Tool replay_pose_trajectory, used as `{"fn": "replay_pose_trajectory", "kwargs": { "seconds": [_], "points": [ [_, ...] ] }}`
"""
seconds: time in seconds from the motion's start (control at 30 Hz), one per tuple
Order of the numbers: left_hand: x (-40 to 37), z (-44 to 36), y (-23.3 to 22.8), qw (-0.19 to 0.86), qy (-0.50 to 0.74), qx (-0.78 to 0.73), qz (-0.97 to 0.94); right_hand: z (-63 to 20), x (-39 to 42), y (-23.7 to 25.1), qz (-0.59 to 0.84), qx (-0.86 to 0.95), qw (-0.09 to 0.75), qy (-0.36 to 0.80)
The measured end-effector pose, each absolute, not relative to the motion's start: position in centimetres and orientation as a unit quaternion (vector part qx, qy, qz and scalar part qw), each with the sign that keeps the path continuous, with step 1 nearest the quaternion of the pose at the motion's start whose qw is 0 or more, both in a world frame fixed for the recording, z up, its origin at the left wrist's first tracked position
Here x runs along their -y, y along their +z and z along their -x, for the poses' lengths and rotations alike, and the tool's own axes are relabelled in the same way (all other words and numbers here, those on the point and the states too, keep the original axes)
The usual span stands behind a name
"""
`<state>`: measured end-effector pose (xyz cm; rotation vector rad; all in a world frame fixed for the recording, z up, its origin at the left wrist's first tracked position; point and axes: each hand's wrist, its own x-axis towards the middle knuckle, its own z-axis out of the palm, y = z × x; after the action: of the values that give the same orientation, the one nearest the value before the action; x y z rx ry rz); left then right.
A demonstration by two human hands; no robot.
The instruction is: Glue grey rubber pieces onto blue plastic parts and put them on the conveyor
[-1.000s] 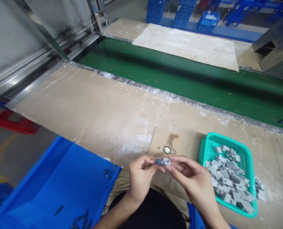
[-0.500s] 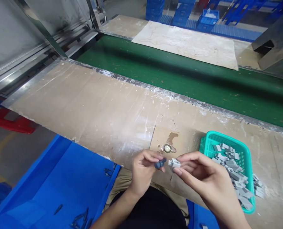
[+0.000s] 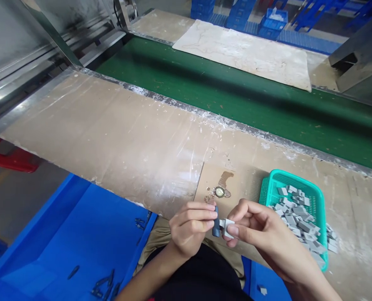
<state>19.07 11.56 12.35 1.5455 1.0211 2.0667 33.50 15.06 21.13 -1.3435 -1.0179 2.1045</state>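
Dark pin (image 3: 216, 226) now against housing (image 3: 226, 228) (touching)

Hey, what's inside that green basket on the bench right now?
The green basket holds a heap of small grey plastic blocks. The right hand covers its near left corner, so what lies there and under the heap cannot be seen.

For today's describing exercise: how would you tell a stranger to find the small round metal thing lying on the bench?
Start at the teal basket of grey blocks on the worn tan bench, by the green belt. Look just left of it, to the cardboard patch with a brown stain. The round metal piece lies there alone, just beyond the left hand, shiny and circular, unlike the boxy grey parts.
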Motion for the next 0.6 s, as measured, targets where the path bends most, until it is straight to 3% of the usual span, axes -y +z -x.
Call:
{"fn": "replay_pose_trajectory", "kwargs": {
  "seconds": [0.3, 0.6],
  "points": [
    [-11.9, -16.6, 13.4, 0.052, 0.618, -0.297, -0.726, -34.0, -15.0, 20.9, 0.479, 0.374, 0.192, 0.77],
    [-12.4, -15.1, 16.5, 0.073, 0.485, -0.31, -0.815, -34.1, -15.5, 20.7, 0.499, 0.382, 0.192, 0.754]
  ]
}}
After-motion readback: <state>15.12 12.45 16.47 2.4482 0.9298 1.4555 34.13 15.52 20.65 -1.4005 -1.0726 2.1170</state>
